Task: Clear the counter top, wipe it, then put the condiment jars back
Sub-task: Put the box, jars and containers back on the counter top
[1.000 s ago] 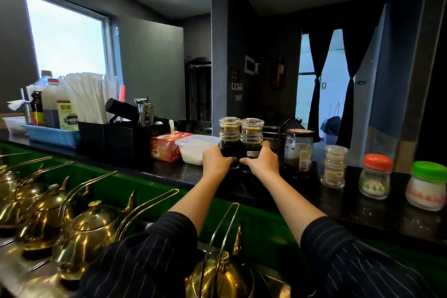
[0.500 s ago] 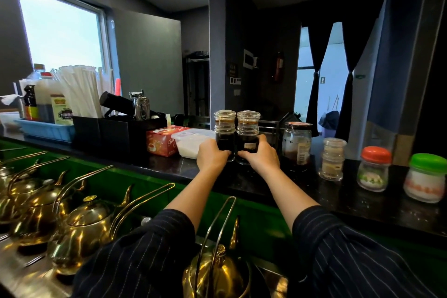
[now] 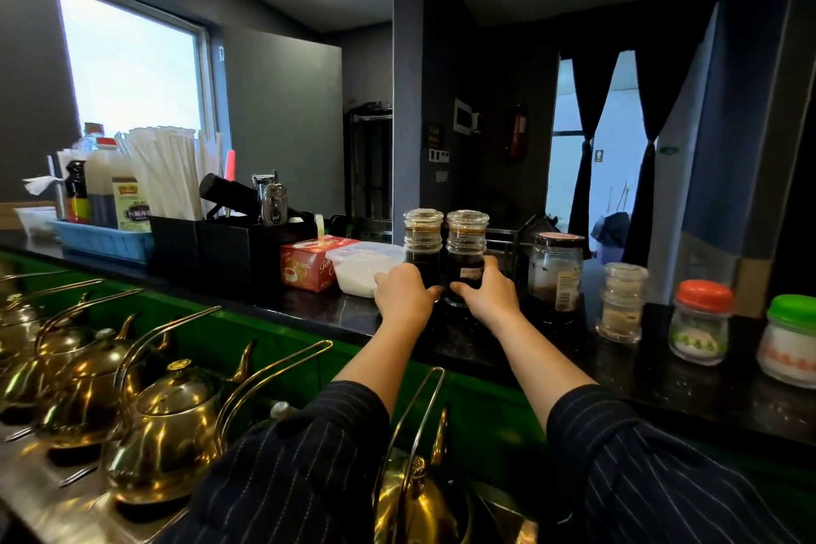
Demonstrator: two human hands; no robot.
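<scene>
The person wears a dark navy top with thin, pale pinstripes running along both arms. The left sleeve [image 3: 300,468] and right sleeve [image 3: 653,468] are loose and softly creased, their cuffs ending short of the table [image 3: 662,371], leaving the forearms, left hand [image 3: 404,298] and right hand [image 3: 490,300] bare.

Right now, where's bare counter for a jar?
Front strip of counter before the clear jar, orange-lid jar and green-lid jar. Crowded: tea box, plastic tub, left hand on left dark jar, right hand on right dark jar.
</scene>
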